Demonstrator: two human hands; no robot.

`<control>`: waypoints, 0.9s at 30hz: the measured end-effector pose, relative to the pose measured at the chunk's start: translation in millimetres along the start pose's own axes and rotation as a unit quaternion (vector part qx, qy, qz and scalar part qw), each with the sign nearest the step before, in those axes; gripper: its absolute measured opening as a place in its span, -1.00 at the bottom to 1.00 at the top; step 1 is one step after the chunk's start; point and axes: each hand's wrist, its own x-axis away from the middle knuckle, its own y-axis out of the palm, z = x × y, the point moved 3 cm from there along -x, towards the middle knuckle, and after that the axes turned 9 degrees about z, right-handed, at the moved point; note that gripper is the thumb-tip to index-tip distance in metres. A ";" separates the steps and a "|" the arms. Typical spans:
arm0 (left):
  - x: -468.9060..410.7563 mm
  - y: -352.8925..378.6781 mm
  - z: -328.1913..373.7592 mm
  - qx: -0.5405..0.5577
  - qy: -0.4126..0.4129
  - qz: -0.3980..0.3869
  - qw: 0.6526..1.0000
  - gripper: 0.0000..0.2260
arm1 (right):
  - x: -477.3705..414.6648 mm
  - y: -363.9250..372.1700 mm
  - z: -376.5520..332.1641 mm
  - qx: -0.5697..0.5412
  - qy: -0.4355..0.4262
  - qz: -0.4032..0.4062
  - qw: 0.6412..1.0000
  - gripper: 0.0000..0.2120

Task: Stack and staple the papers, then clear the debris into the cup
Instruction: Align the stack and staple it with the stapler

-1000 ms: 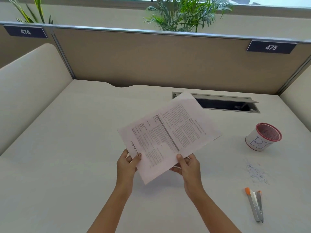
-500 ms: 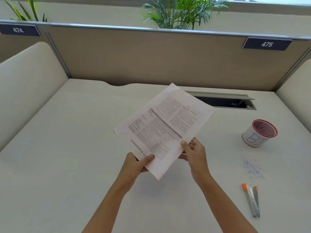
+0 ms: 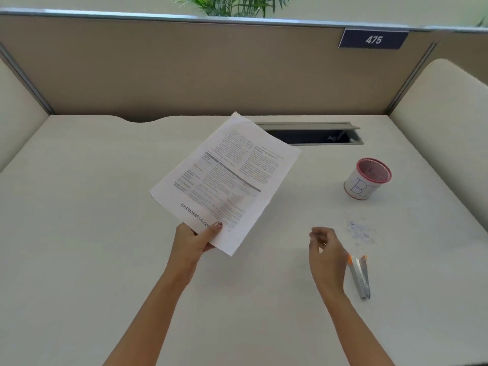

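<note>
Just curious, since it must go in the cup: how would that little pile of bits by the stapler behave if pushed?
The debris looks like tiny, thin flecks, so probably light and apt to scatter. Spread flat on the smooth desk, it would likely slide rather than roll, and resist pinching.

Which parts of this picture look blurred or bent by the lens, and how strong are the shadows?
Head view: the wide lens bows the partition rail; the right hand is smeared by motion, while the left hand holding the papers looks sharper; the small print is too soft to read; the light is soft, with only a faint shadow beside the cup.
</note>
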 end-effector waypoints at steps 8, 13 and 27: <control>-1.1 24.1 -3.6 -0.008 0.005 0.001 1.000 -0.77 | -9.1 -41.6 75.7 0.269 0.049 0.141 0.952 -0.57; -0.2 35.9 -0.3 -0.008 0.012 0.004 1.000 -0.78 | -7.9 -43.8 90.1 0.302 0.041 0.116 0.945 -0.60; 5.2 39.7 20.3 0.018 0.035 -0.003 0.999 -0.77 | 2.3 -32.3 35.0 0.031 0.067 0.017 0.997 -0.72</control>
